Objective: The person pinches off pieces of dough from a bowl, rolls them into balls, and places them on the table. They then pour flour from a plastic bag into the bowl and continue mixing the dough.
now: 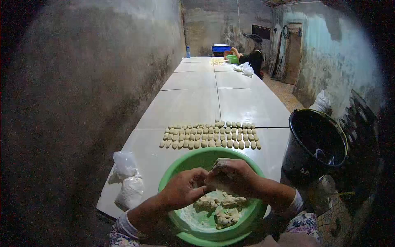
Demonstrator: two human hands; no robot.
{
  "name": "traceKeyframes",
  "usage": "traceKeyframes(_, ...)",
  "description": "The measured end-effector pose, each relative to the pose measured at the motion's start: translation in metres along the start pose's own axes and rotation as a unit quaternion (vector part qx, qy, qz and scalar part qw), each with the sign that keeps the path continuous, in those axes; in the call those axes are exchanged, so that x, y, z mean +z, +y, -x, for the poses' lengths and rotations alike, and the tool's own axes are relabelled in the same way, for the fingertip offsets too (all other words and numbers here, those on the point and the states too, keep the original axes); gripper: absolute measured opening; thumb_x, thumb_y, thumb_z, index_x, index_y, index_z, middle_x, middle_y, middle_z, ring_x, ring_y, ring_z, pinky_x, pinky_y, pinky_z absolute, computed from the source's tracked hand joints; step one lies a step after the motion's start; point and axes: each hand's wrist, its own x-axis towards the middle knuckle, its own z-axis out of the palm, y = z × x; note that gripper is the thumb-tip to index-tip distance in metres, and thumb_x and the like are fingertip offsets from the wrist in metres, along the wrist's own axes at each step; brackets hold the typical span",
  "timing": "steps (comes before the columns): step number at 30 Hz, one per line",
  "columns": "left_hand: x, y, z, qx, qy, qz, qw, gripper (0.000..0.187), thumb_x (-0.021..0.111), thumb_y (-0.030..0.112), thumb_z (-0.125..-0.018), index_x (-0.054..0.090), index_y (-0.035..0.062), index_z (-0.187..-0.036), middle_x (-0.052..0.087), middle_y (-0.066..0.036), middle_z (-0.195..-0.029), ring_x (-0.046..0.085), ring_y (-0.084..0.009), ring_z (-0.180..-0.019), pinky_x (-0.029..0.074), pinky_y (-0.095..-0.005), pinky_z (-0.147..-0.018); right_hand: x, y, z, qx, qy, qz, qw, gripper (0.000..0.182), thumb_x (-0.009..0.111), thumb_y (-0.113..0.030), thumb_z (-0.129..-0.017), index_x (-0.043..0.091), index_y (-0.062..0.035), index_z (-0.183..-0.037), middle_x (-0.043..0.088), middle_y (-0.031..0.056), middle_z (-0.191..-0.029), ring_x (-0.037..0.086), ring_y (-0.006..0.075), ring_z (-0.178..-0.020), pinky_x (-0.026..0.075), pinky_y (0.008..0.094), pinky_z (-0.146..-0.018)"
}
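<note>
My left hand (pixel 186 187) and my right hand (pixel 233 176) meet above a green plastic basin (pixel 170 169). The fingers of both are curled in and their tips come together. Whatever lies between them is hidden by the fingers. Pale flour or dough coats the knuckles of the right one. Below the hands, torn lumps of soft dough (pixel 227 217) lie in the basin, whose bottom is dusted white. Just beyond the far rim, small oval dough pieces (pixel 204 137) stand in several rows on the white table (pixel 187 105).
Clear plastic bags of white powder (pixel 131 191) stand at the table's left edge. A large black bucket (pixel 291 144) is at the right. At the far end a person (pixel 256 57) works beside another green basin (pixel 233 59). A grey wall (pixel 103 82) runs along the left.
</note>
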Motion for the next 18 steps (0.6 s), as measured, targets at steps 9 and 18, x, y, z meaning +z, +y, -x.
traceKeyframes(9,0.001,-0.015,-0.001,-0.052,-0.081,0.104,0.990,0.038,0.039,0.034,-0.100,0.056,0.0004,-0.095,0.056,-0.008,-0.072,0.053,-0.0162,-0.067,0.045,-0.0310,-0.065,0.008,0.000,-0.003,-0.149,0.055,0.108,0.981,0.017,0.061,-0.011,-0.085,0.056,-0.0032,-0.099,0.054,0.0147,-0.086,0.060,0.0338,-0.075,0.050,0.0421,-0.061)
traceKeyframes(18,0.003,-0.010,-0.001,0.008,-0.041,0.029,0.999,0.038,0.042,0.036,-0.098,0.054,0.0017,-0.088,0.056,-0.009,-0.071,0.055,-0.0186,-0.066,0.045,-0.0328,-0.064,-0.003,-0.011,0.000,-0.104,0.003,0.074,0.992,0.010,0.059,-0.001,-0.082,0.054,-0.0026,-0.091,0.056,0.0142,-0.082,0.060,0.0341,-0.077,0.050,0.0391,-0.067)
